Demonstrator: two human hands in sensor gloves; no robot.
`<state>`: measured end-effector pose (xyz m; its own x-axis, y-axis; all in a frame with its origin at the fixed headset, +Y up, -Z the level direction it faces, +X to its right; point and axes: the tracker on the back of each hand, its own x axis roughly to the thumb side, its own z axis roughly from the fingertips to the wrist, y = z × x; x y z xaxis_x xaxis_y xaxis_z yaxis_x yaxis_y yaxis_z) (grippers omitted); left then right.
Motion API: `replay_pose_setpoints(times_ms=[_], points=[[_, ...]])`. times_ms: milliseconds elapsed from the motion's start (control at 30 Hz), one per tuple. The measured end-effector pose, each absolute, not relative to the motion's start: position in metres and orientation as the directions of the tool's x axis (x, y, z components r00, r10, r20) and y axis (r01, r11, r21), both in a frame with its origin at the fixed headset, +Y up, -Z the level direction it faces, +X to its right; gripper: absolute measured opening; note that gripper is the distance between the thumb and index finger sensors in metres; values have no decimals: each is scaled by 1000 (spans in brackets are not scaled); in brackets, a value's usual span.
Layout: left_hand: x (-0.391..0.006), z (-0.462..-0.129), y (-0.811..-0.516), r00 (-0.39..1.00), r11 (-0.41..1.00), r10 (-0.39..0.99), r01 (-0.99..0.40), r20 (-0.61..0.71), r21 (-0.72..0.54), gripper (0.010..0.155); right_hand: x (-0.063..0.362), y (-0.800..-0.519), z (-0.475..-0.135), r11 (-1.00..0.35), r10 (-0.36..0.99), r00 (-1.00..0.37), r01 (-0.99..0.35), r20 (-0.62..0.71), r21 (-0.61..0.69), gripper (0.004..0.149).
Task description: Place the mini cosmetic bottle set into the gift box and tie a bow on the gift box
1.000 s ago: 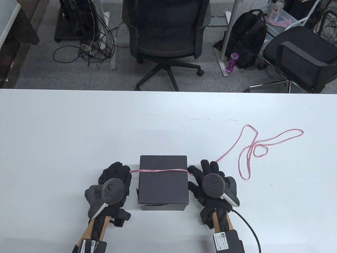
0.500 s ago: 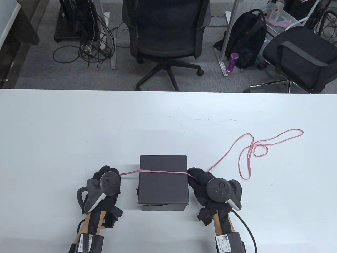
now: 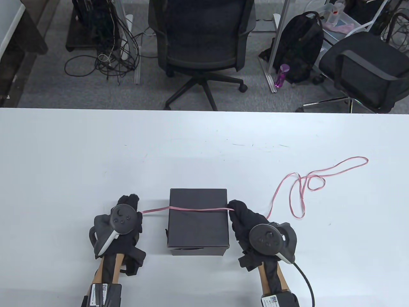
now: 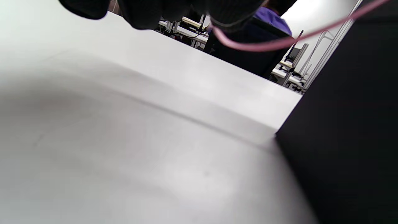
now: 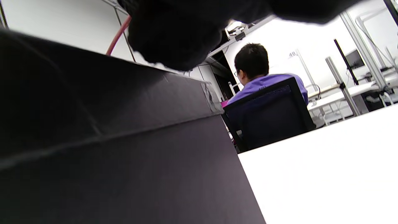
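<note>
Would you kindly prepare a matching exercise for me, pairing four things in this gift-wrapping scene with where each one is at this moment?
Things:
1. gift box
2. pink ribbon
3. left hand
4. right hand

Places or states:
A. beside the box's right edge, on the ribbon where it comes off the lid
B. closed, standing on the white table between both hands
C. left of the box, gripping one ribbon end
D. stretched across the lid, the rest looping on the table to the right

Pairs: 1-B, 2-D, 3-C, 4-A
</note>
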<state>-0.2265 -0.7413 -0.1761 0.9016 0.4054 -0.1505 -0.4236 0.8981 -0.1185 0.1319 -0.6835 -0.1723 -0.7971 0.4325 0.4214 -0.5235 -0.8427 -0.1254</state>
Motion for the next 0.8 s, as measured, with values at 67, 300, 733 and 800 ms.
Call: replay_pose_setpoints(times_ms=[67, 300, 733, 800], points=[[-224, -172, -724, 881, 882, 464, -469, -94, -40, 70, 126, -678, -168, -856, 394, -811, -495, 433, -149, 41], [-185, -147, -679, 725, 742, 622, -666, 296, 73, 69, 108, -668, -156, -874, 318, -810, -451, 492, -178, 41], [-124, -130, -685, 796, 894, 397, -448, 456, 5, 77, 85, -654, -137, -873, 284, -741, -462, 609, -155, 41], [-124, -130, -686, 795, 890, 403, -456, 452, 8, 67, 81, -653, -135, -872, 268, -734, -460, 624, -167, 41]])
